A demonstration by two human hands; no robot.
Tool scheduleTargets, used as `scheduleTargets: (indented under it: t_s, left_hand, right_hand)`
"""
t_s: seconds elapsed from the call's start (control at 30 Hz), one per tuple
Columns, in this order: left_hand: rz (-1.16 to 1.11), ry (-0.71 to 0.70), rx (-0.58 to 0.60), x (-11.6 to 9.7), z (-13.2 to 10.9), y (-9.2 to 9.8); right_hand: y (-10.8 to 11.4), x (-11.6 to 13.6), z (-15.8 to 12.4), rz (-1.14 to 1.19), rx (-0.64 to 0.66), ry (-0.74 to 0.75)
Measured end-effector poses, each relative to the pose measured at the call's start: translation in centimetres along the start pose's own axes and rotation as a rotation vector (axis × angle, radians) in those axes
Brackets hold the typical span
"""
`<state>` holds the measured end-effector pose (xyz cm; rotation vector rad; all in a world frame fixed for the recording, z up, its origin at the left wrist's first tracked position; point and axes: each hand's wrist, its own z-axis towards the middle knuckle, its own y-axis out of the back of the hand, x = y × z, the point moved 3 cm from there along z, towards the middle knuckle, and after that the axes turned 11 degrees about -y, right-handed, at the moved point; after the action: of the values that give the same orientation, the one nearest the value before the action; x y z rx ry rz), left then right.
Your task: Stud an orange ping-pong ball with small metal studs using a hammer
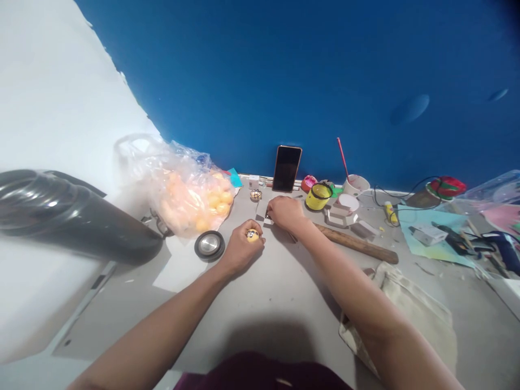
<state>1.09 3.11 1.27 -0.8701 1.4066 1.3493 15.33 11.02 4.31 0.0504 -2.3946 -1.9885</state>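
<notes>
My left hand (240, 246) is closed around a small yellow ball (252, 235) with dark and pale spots, held just above the table. Farther forward and to the right, my right hand (285, 212) has its fingertips drawn together low over the tabletop, near small dark and white flat pieces. Whatever those fingertips hold, if anything, is too small to make out. Beyond both hands sits a small round patterned object (255, 195), gold and dark. A black round lid (209, 246) with a silver centre lies left of my left hand.
A clear plastic bag of orange balls (189, 197) and a dark bottle (73, 216) stand left. A phone (287, 168) leans against the blue wall. Rightward are a yellow tub (318, 196), a white cup (356, 186), a wooden stick (357, 244) and a cream cloth (414, 309).
</notes>
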Motion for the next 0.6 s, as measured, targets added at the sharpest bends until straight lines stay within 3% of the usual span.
scheduleTargets:
  t_s: [0.6]
  left_hand:
    - [0.039, -0.003, 0.015, 0.17, 0.16, -0.05]
  right_hand:
    - [0.26, 0.39, 0.08, -0.011, -0.004, 0.030]
